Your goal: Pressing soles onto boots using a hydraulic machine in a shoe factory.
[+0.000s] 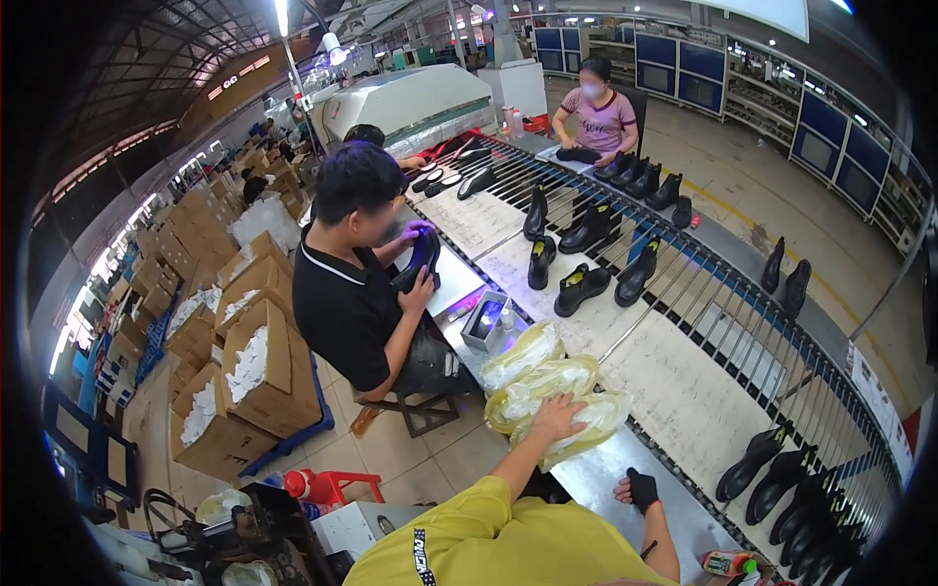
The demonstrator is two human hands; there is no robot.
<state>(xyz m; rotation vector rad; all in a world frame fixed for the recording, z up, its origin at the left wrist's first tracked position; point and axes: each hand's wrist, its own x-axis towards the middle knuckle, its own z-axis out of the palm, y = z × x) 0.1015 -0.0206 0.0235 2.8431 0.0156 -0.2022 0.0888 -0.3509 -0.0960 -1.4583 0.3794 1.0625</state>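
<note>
My left hand (559, 416) rests on a row of yellowish plastic bags with white contents, its fingers spread over the nearest bag (596, 422). Just beyond it lie a middle bag (552, 379) and a farther bag (525, 352), at the bench's left edge. My right hand (637, 489), in a black fingerless glove, is held over the bare metal bench top (596, 476). Its fingers are curled in, and whether anything is inside them is hidden. It stays apart from the bags.
Black boots (583, 289) stand on the roller conveyor (674, 313), with several more boots (782, 488) at its near right end. A seated co-worker (342, 273) handles a boot on the left; another (598, 117) sits across. Cartons (264, 366), a red stool (337, 485) and a bottle (728, 564) are nearby.
</note>
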